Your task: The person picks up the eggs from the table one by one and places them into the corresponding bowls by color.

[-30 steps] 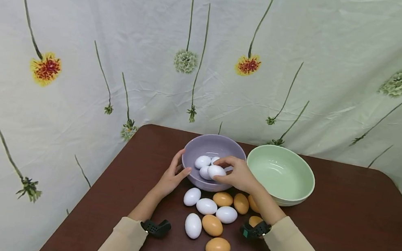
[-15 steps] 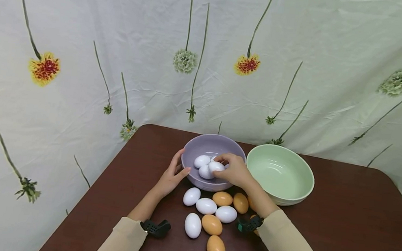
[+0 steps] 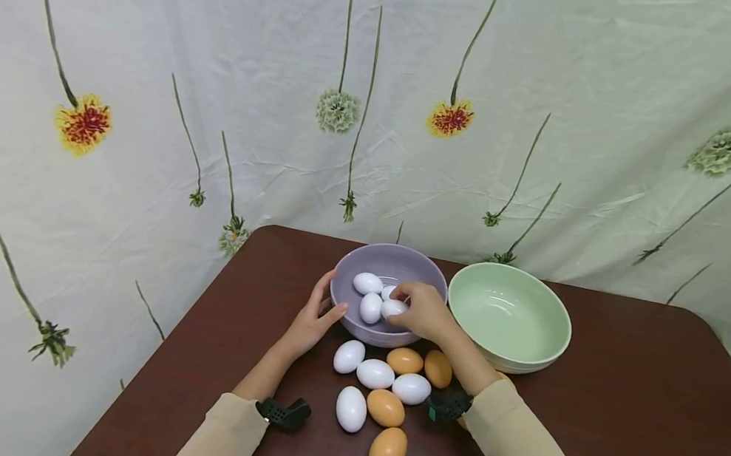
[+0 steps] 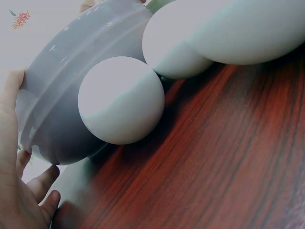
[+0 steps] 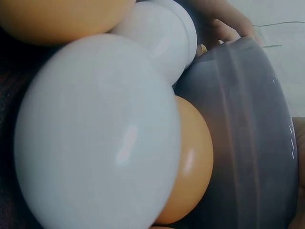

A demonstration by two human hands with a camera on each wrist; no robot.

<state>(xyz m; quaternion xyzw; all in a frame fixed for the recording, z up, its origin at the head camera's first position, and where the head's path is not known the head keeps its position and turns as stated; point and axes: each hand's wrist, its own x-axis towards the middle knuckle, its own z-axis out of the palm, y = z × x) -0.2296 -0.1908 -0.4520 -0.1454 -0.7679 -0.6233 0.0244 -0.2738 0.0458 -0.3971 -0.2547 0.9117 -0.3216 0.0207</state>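
A purple bowl [image 3: 428,268] stands near the back of the table with several white eggs [image 3: 368,283] inside. My left hand [image 3: 310,322] holds its left side, thumb by the rim; in the left wrist view the fingers [image 4: 43,183] lie against the bowl's outer wall [image 4: 52,138]. Over the front right rim, my right hand [image 3: 426,315] reaches in and pinches a white egg [image 3: 393,308] low in the bowl, next to the others. The right wrist view shows mostly the bowl's outside [image 5: 243,129] and loose eggs, with the pinching fingertips hidden.
A pale green bowl [image 3: 509,325] stands right of the purple one, with nothing in it. In front lie several loose white eggs [image 3: 351,409] and brown eggs [image 3: 387,451], some partly under the right forearm. The dark wooden table [image 3: 641,406] meets a flowered cloth [image 3: 273,84] behind.
My right hand has lowered its egg among the others, and a neighbouring egg has turned. The nearest brown egg on the table has rolled and swung round. My left hand stays on the bowl.
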